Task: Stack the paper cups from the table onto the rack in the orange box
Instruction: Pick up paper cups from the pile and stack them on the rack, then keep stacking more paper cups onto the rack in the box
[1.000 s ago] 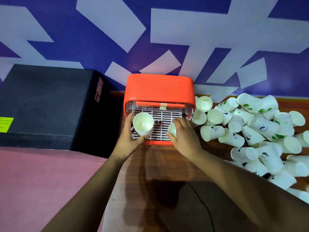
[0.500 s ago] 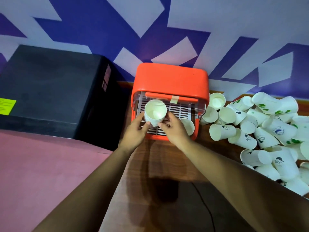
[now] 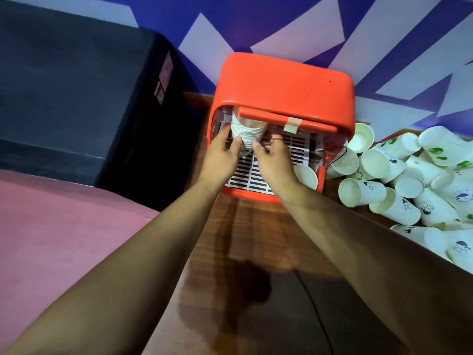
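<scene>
I have a nested stack of cups (image 3: 247, 135) between both hands, at the back left corner of the rack (image 3: 256, 176) inside the orange box (image 3: 281, 83). My left hand (image 3: 222, 153) curls round its left side. My right hand (image 3: 273, 160) pinches its right side with thumb and fingertips, so both hands grip the stack.

I take this to be the placing step. The stack is tucked under the box's clear lid (image 3: 329, 147) and needs setting on the rack so that it stands steady. The next move, I think, calls for letting go gently, then reaching right for another cup.

One single cup (image 3: 305, 175) sits at the rack's front right corner. A big pile of cups (image 3: 409, 180) lies on the table (image 3: 256, 239) just right of the box.

The lid's glare blurs the stack, so I cannot count its cups or tell whether its base touches the rack. The pile runs off the right edge.
</scene>
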The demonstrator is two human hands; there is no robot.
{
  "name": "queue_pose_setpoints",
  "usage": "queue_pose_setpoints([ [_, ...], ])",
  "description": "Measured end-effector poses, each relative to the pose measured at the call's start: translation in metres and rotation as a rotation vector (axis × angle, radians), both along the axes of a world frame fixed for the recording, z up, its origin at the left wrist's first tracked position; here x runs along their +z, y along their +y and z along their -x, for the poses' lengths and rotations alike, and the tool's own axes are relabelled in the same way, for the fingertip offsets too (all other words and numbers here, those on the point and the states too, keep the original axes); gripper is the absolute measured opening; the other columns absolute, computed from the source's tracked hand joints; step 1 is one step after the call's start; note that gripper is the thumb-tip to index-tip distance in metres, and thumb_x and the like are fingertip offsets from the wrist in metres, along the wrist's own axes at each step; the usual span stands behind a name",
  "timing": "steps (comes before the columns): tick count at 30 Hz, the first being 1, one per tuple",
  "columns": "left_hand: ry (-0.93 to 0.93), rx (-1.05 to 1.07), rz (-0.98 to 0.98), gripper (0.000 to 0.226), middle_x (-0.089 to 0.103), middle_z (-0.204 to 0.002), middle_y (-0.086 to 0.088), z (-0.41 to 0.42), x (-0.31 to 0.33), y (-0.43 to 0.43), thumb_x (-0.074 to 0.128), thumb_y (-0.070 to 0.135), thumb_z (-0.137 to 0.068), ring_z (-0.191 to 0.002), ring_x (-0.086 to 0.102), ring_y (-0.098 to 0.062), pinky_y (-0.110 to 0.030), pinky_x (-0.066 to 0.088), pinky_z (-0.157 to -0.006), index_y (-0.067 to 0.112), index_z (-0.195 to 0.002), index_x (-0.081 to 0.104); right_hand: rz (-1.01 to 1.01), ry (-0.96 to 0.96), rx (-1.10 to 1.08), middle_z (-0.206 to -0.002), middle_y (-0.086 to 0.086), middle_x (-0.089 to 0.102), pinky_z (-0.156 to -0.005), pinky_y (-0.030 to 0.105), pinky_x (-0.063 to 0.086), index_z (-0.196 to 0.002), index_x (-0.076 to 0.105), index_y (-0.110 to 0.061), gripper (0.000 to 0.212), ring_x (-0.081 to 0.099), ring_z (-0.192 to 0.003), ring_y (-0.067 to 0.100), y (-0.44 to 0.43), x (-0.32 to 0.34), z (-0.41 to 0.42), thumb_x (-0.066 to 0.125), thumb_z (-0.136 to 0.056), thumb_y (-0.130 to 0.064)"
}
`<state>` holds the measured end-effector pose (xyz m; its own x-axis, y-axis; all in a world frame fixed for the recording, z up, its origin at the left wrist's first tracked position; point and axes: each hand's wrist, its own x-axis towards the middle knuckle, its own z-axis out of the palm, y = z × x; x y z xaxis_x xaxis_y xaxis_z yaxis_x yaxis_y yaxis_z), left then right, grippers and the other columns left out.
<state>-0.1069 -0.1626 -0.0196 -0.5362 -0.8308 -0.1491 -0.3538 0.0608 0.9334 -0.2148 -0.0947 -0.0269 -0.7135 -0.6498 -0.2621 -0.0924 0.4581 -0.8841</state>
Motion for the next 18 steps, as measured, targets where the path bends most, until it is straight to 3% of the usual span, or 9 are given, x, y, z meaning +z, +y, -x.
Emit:
queue_pose_setpoints([
  [3, -0.012, 0.010, 0.016, 0.029, 0.063, -0.113, 0.011, 0.007, 0.000, -0.002, 0.048, 0.022, -0.104, -0.108, 0.059, -0.008, -0.009, 0.038, -0.079, 0.016, -0.130, 0.060, -0.020, 0.003, -0.023, -0.104, 0.008, 0.068, -0.078, 0.034, 0.050, -0.111, 0.052, -0.012, 0.019, 0.065, -0.093, 0.023, -0.003, -0.001, 0.001, 0.058, -0.096, -0.022],
  [6, -0.030, 0.010, -0.015, 0.032, 0.064, -0.118, 0.010, 0.008, -0.001, -0.003, 0.047, 0.025, -0.104, -0.111, 0.058, -0.007, -0.016, 0.038, -0.087, 0.018, -0.133, 0.058, -0.053, 0.020, -0.011, -0.100, 0.011, 0.067, -0.068, 0.031, 0.043, -0.109, 0.051, -0.011, 0.021, 0.062, -0.084, 0.024, -0.005, -0.002, 0.003, 0.059, -0.096, -0.025],
  [10, -0.090, 0.003, -0.079, 0.045, 0.059, -0.138, 0.004, -0.001, 0.001, 0.000, 0.050, 0.031, -0.102, -0.125, 0.055, -0.011, -0.027, 0.040, -0.105, 0.019, -0.145, 0.048, -0.090, 0.038, 0.049, -0.107, 0.008, 0.067, -0.076, 0.032, 0.048, -0.111, 0.052, -0.010, 0.023, 0.065, -0.096, 0.024, 0.001, 0.003, 0.003, 0.060, -0.093, -0.022],
  [13, -0.086, 0.051, -0.118, 0.034, 0.062, -0.119, 0.005, -0.015, 0.014, 0.016, 0.052, 0.022, -0.101, -0.106, 0.059, -0.008, -0.012, 0.042, -0.084, 0.014, -0.134, 0.054, -0.110, 0.015, 0.073, -0.136, 0.010, 0.056, -0.104, 0.040, 0.045, -0.129, 0.049, -0.009, 0.040, 0.053, -0.127, 0.023, 0.018, 0.017, -0.002, 0.059, -0.093, -0.021],
  [15, -0.064, 0.056, -0.124, 0.018, 0.063, -0.100, 0.007, -0.027, 0.022, 0.030, 0.053, 0.016, -0.100, -0.089, 0.060, -0.003, -0.004, 0.041, -0.071, 0.017, -0.117, 0.058, -0.094, 0.020, 0.114, -0.144, 0.009, 0.050, -0.111, 0.040, 0.040, -0.136, 0.047, -0.010, 0.046, 0.048, -0.133, 0.020, 0.038, 0.033, -0.005, 0.059, -0.093, -0.019],
  [18, -0.054, -0.014, -0.130, 0.007, 0.061, -0.086, 0.008, -0.035, 0.039, 0.050, 0.055, 0.014, -0.098, -0.075, 0.055, -0.003, -0.018, 0.044, -0.073, 0.019, -0.101, 0.058, -0.120, 0.067, 0.153, -0.137, 0.004, 0.056, -0.110, 0.034, 0.041, -0.136, 0.050, -0.012, 0.045, 0.053, -0.127, 0.013, 0.079, 0.062, 0.001, 0.060, -0.093, -0.023],
])
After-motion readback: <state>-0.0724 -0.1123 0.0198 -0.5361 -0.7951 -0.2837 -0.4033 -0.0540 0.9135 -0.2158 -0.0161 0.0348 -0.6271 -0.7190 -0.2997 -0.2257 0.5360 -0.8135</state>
